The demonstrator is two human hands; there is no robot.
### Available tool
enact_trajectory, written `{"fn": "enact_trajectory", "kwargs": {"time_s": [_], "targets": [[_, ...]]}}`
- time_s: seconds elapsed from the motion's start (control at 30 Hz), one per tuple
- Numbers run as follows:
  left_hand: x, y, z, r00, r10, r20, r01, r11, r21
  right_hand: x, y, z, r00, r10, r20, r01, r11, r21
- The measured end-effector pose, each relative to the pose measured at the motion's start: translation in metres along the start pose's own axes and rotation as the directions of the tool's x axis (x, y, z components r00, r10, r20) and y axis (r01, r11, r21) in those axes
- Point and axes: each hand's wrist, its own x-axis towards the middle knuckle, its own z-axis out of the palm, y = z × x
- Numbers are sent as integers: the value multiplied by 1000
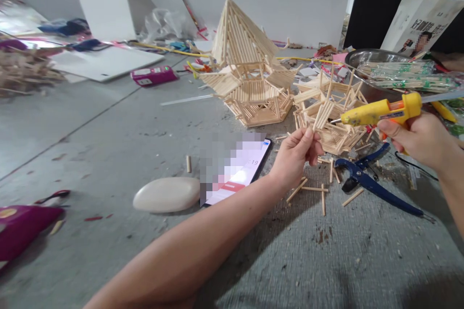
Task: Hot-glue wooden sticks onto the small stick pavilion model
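Note:
My right hand (pixel 424 137) grips a yellow hot glue gun (pixel 380 111), its metal nozzle pointing left and a clear glue stick showing at its back. In my left hand (pixel 299 152), thumb and fingers pinch a small panel of short wooden sticks (pixel 324 115) standing upright. The nozzle tip is close to the panel's right side; whether they touch I cannot tell. Right behind the panel is a partly built stick structure (pixel 337 137). Farther back stands a pagoda-like stick model (pixel 253 72) with a tall pointed roof.
A blue cutter (pixel 380 190) and loose short sticks (pixel 322 198) lie on the grey floor below my hands. A lit phone (pixel 235 174) rests beside a whitish oval object (pixel 166 194). At back right, a metal bowl (pixel 357 58) bears wrapped stick packets (pixel 402 70).

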Motion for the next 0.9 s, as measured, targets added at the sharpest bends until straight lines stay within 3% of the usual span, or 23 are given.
{"fn": "enact_trajectory", "kwargs": {"time_s": [0.1, 0.23, 0.9], "targets": [[0, -1, 0, 1000, -19, -1, 19, 1000, 14, 5, -13, 0, 995, -95, 13, 94, 949, -302], [0, -2, -1, 999, -37, -4, 37, 999, 27, 7, -20, 3, 984, -176, 33, 175, 904, -391], [0, 0, 1, 997, -59, -44, 59, 998, 2, 7, -25, 7, 996, -87, 35, 94, 886, -454]]}}
